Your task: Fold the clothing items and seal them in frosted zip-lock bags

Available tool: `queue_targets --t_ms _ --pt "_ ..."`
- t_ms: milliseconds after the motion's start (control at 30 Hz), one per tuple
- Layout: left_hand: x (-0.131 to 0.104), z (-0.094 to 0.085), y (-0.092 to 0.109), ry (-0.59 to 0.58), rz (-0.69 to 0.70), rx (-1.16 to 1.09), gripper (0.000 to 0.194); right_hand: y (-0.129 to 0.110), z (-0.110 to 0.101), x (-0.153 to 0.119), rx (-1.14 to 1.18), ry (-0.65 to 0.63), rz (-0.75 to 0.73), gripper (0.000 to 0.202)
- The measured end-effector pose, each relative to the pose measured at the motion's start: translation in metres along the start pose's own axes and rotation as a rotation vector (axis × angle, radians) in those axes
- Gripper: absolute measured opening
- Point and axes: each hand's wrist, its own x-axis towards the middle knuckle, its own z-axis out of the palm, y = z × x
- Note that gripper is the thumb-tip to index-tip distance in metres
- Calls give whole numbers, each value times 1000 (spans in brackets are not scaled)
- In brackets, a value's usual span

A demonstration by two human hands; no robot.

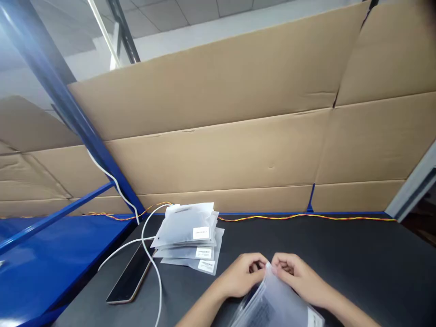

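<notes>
My left hand (245, 274) and my right hand (295, 277) meet at the top corner of a frosted plastic bag (282, 304), near the front edge of the view. Both have fingers pinched on that corner. The bag bears a white label at its lower right, and dark contents show through its left side. Further back on the left, a pile of similar frosted bags (185, 225) with white barcode labels lies on the black table.
On the black table (357, 263), a dark phone (131, 274) lies left of the pile, with a white cable (157, 272) looping over it. Behind stands a cardboard wall (221, 159). A blue post (91, 136) rises at the left, and a yellow-red twisted wire (272, 218) runs along the back edge.
</notes>
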Motion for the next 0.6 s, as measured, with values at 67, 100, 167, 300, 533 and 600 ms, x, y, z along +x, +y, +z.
queue_targets --t_ms 67,100,167,300,533,600 --pt "0 1 1 11 -11 -59 27 1 9 2 -12 46 -41 30" --pt "0 1 1 17 -12 -88 30 2 12 3 -20 62 -52 30" --pt "0 3 1 44 5 -127 35 3 16 3 -37 80 -66 30" --pt "1 7 0 104 33 -117 32 -1 21 1 -19 72 -74 31" --pt "-1 -5 3 42 31 -33 29 -2 10 5 35 197 -89 38" --pt "-3 -14 3 23 21 15 28 5 -3 8 21 267 -80 39"
